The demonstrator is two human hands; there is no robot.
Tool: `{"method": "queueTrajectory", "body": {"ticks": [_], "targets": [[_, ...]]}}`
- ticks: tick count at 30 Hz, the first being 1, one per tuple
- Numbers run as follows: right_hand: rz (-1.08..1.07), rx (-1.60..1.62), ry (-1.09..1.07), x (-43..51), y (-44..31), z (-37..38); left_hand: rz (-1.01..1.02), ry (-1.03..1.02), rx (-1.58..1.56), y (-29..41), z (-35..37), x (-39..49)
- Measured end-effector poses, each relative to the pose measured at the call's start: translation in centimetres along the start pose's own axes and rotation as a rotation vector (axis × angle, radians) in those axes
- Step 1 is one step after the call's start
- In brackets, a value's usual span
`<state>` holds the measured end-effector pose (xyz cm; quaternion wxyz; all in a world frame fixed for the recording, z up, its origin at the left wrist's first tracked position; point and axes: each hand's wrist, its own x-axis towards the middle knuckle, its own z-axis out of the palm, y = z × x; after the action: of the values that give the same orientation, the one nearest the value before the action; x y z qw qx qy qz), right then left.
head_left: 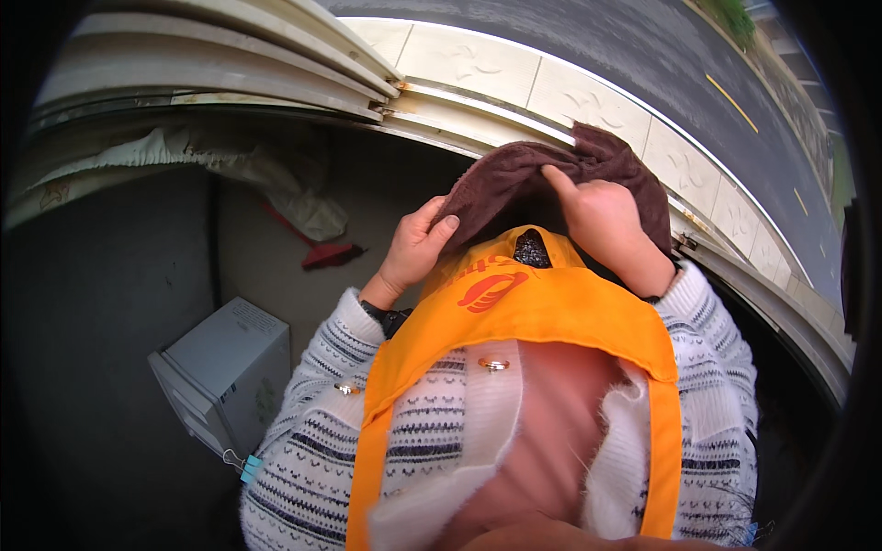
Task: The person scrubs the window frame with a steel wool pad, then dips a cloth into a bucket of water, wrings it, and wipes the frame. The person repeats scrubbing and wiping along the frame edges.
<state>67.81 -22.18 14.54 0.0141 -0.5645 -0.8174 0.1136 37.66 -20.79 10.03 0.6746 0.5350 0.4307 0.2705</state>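
Note:
A dark brown plush cloth (pixel 506 165) spans the space between my two hands, one end draped over the sliding-window track. My left hand (pixel 417 237) pinches its left edge, thumb on top. On the right part of the cloth lies my right hand (pixel 606 217), index finger stretched along the fabric and the other fingers curled into it; their tips are hidden. Just below the cloth is the orange apron (pixel 551 306) I wear, which bears a red print. A dark glittery item (pixel 532 249) shows through a gap at the apron's fold.
Off-white sliding-window frames (pixel 275 65) and a metal track (pixel 475 113) run ahead of me. Beyond are a pale tiled ledge (pixel 475 62) and a road (pixel 620 48). To the left are a gathered curtain (pixel 303 200), a red broom head (pixel 331 255) and a small white drawer cabinet (pixel 231 365).

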Motion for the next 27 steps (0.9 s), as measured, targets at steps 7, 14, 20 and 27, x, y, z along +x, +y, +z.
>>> {"method": "queueTrajectory", "body": {"ticks": [7, 14, 20, 27], "targets": [[-0.247, 0.013, 0.083, 10.4, -4.4, 1.9, 0.024, 0.171, 0.044, -0.9, -1.4, -1.1], [-0.286, 0.101, 0.094, 17.4, -8.2, 2.3, 0.074, 0.398, -0.232, -2.2, -4.4, -1.6], [-0.243, 0.088, -0.127, 15.0, -5.4, -0.6, 0.0, 0.358, -0.193, -3.1, -3.1, -2.0], [-0.237, 0.071, -0.189, 11.0, -2.6, -3.6, 0.014, 0.554, -0.409, -1.6, -5.4, -4.0]]}}
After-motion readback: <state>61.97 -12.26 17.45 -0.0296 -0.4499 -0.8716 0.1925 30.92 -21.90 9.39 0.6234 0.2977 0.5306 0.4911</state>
